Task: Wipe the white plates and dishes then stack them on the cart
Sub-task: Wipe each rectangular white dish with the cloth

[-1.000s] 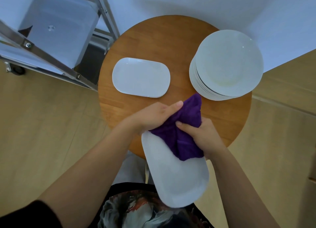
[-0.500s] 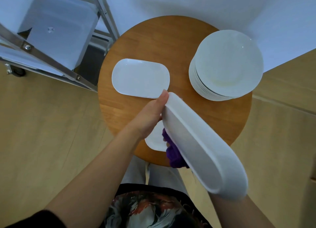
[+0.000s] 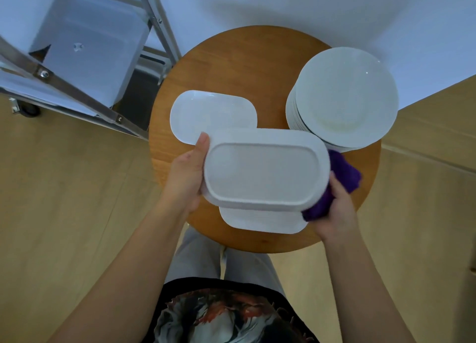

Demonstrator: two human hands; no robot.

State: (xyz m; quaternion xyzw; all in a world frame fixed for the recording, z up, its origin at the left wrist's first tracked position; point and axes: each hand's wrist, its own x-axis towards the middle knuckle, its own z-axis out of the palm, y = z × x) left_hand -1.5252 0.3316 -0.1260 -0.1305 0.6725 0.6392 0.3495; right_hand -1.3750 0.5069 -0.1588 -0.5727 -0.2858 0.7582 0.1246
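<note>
I hold a white oblong dish (image 3: pixel 265 172) upside down above the round wooden table (image 3: pixel 244 67), its underside facing me. My left hand (image 3: pixel 186 178) grips its left end. My right hand (image 3: pixel 337 208) holds the right end together with a purple cloth (image 3: pixel 342 172) bunched under the rim. Another white oblong dish (image 3: pixel 260 220) lies on the table just below the held one. A third oblong dish (image 3: pixel 206 113) rests further back on the left. A tall stack of round white plates (image 3: pixel 345 98) stands at the table's right.
A metal cart (image 3: pixel 77 49) with steel legs and a grey shelf stands at the upper left, close to the table's edge. Wooden floor surrounds the table, and a white wall runs behind it.
The dish I was wiping face-up near my body has been flipped over and now sits level, bottom up, over the table. The cloth moved from on top to under its right end.
</note>
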